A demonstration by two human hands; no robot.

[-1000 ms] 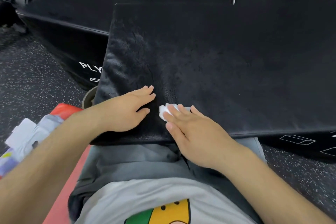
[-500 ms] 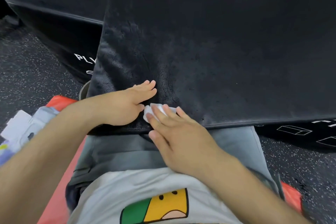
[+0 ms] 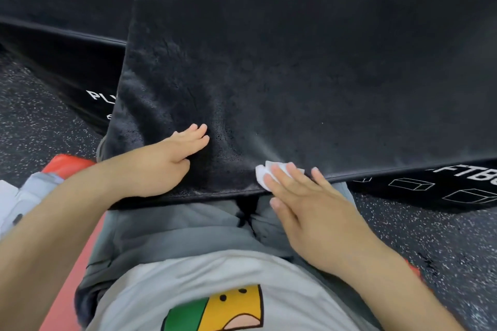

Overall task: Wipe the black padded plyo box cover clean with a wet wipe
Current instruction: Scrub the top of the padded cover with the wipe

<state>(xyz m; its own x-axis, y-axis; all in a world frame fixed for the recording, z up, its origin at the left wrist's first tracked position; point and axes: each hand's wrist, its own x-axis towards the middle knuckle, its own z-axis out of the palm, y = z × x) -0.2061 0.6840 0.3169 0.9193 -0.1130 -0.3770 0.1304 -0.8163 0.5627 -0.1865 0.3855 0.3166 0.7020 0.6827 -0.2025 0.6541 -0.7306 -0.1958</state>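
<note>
The black padded plyo box cover (image 3: 295, 83) lies across my lap, its near edge over my grey trousers. My left hand (image 3: 164, 164) rests flat on the cover's near left part, fingers straight, holding it down. My right hand (image 3: 309, 204) presses a small white wet wipe (image 3: 262, 176) onto the cover's near edge with straight fingers. Most of the wipe is hidden under those fingers.
Black plyo boxes (image 3: 67, 35) with white lettering stand behind and to the right (image 3: 443, 188). A red mat (image 3: 67, 169) lies under me on the speckled rubber floor (image 3: 32, 121). A white and grey packet (image 3: 24, 199) sits at my left.
My right hand has slid the wipe to the right along the cover's near edge, away from my left hand. The left hand stays pressed on the cover.
</note>
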